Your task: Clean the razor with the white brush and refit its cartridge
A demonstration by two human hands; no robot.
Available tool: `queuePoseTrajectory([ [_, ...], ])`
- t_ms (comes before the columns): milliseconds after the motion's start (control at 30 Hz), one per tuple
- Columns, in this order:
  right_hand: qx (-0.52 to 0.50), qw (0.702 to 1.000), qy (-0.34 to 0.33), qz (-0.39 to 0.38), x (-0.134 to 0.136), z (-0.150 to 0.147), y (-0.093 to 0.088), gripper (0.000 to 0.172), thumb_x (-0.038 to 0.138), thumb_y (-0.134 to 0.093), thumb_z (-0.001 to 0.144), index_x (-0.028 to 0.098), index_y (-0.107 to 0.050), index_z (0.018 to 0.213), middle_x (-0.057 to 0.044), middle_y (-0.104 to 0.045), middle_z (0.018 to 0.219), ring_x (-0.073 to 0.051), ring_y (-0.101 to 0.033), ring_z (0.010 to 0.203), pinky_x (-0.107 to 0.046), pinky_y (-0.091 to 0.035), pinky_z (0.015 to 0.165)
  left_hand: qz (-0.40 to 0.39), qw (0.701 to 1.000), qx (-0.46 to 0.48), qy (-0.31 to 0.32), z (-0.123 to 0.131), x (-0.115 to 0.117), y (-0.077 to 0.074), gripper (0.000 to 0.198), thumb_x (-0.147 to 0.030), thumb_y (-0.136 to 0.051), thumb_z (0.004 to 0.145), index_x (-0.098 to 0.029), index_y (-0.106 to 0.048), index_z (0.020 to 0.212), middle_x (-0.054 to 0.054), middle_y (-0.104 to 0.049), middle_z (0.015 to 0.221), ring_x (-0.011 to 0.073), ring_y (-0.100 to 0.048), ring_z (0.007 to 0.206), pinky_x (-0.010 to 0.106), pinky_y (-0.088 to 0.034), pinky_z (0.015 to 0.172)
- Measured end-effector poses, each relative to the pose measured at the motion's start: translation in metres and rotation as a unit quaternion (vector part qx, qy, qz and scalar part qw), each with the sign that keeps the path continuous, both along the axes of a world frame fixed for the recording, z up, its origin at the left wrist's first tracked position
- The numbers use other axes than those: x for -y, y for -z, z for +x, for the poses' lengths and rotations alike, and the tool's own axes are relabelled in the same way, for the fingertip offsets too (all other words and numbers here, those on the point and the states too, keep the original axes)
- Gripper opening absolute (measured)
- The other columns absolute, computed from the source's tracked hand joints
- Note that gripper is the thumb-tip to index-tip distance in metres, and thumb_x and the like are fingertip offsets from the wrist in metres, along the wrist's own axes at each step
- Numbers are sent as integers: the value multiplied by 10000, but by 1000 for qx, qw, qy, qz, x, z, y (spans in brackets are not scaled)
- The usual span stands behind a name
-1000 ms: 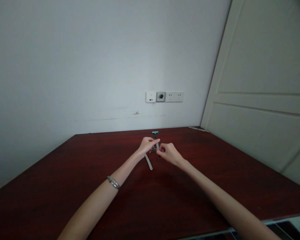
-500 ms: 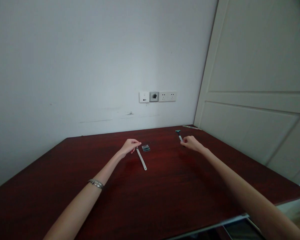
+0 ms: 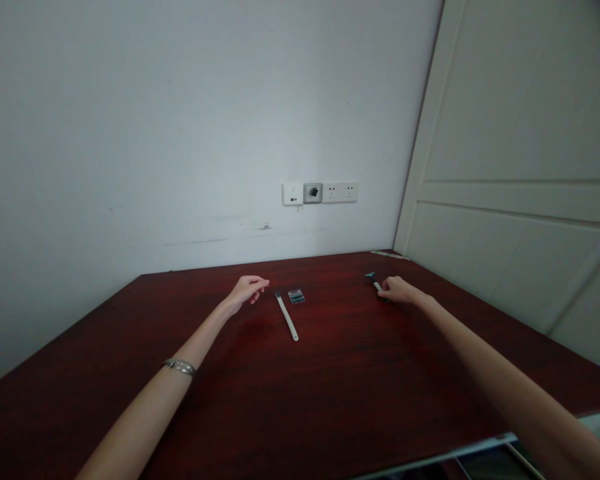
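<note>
My right hand (image 3: pixel 399 290) grips a razor (image 3: pixel 377 287) by its pale handle, its head pointing away from me. The fingers cover the rest of that handle. On the left, my left hand (image 3: pixel 249 291) hovers just beside a slim white razor handle (image 3: pixel 287 319) with a dark tip and no head on it. Loosely bent fingers hold nothing, and a gap shows between them and the handle. Right of the handle's tip lies a small clear case (image 3: pixel 297 297) with something dark inside, probably a blade cartridge.
Everything lies on a dark red wooden table (image 3: pixel 220 407). A thin pale strip (image 3: pixel 390 254) rests at its far right corner. Sockets (image 3: pixel 341 193) line the wall behind, and a white panelled door (image 3: pixel 520 220) stands along the right. A dark framed object (image 3: pixel 495 460) shows at the near edge.
My left hand has let go of the white handle's tip and drawn back left. My right hand has shifted slightly right and nearer with the razor. The view has turned a little left.
</note>
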State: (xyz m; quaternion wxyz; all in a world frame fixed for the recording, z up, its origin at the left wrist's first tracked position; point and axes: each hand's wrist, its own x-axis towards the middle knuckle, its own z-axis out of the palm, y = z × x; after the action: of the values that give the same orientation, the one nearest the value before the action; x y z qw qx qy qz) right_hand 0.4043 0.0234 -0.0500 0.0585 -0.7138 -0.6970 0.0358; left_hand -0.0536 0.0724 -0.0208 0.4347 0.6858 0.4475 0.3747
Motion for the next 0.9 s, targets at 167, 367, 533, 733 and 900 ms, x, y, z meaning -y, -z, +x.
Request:
queuePoseTrajectory([
  [167,13,1000,-1,3,-1,0,2,266,334,-521,782,133,-630,645,-107,-664,733,-174,-604,664,-235,-349,559,-1,1000,-4,6,-3,-1,4,350,-461,-622,692,-115,-606,744,-9,-527,606,49,-415,394,183,-276,331],
  [367,19,1000,6,8,2,1,4,322,411,-500,818,140,-622,697,-111,-662,767,-190,-609,688,-245,-348,553,-11,1000,-4,-1,-6,-2,6,368,-474,-630,679,-110,-599,722,-9,-506,591,50,-416,406,175,-279,333],
  [533,28,999,21,8,4,-2,6,341,426,-479,831,132,-627,745,-124,-659,795,-212,-625,726,-257,-371,581,-8,1000,-9,-9,-13,-4,10,363,-475,-621,684,-114,-600,722,-10,-500,587,51,-418,417,168,-280,337],
  [733,58,997,53,22,16,-25,-13,423,473,-399,861,127,-638,821,-167,-650,881,-260,-633,784,-286,-397,596,-8,1000,-16,-22,-25,-7,12,364,-473,-618,683,-112,-606,727,-2,-508,602,55,-431,433,167,-286,343],
  [900,70,995,-7,67,28,-104,-36,401,420,-367,882,139,-647,830,-161,-655,888,-257,-635,835,-286,-414,653,-3,999,2,-41,-32,-10,13,354,-466,-620,679,-117,-608,736,-5,-519,612,48,-422,419,172,-277,339],
])
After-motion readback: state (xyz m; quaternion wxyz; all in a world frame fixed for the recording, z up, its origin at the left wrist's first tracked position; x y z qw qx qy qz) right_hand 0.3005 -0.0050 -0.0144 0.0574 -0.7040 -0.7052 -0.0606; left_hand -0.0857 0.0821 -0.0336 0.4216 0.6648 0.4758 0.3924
